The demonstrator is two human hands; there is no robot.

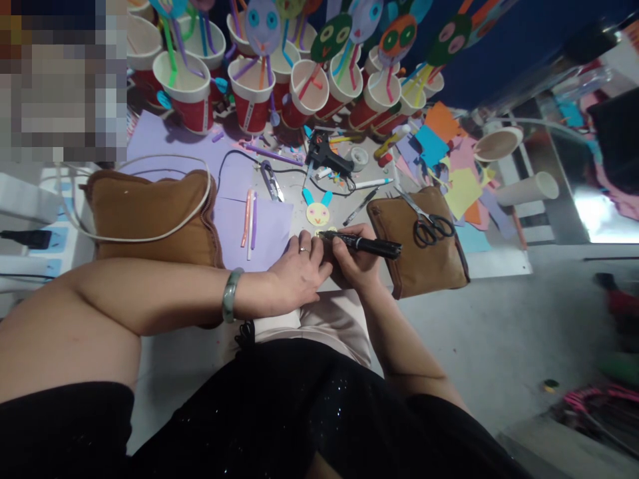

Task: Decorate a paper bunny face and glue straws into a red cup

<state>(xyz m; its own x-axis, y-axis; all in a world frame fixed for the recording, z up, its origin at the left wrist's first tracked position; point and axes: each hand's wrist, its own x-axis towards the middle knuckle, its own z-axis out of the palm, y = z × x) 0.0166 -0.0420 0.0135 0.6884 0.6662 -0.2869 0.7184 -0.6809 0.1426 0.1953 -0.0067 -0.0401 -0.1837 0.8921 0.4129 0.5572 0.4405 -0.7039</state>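
My right hand [358, 261] grips a thick black marker [375, 247], its tip touching a small yellow paper piece [319, 232] at the table's near edge. My left hand [302, 271] lies flat with fingers stretched out, their tips beside that piece; whether they press on it I cannot tell. Just beyond is a pale yellow paper rabbit face [318, 213] with blue ears and pink eyes. To its right lies a slim black pen [360, 206]. Left of my hands, several straws [249, 223] rest on purple paper [272, 229].
Brown pouches flank my arms, one left [154, 216] and one right [419, 249] with scissors [426, 223] on top. Behind are a glue gun [329, 154], a utility knife [272, 179], a tape roll [359, 158], coloured paper scraps [462, 189] and red paper cups [192, 103] holding straw-mounted faces.
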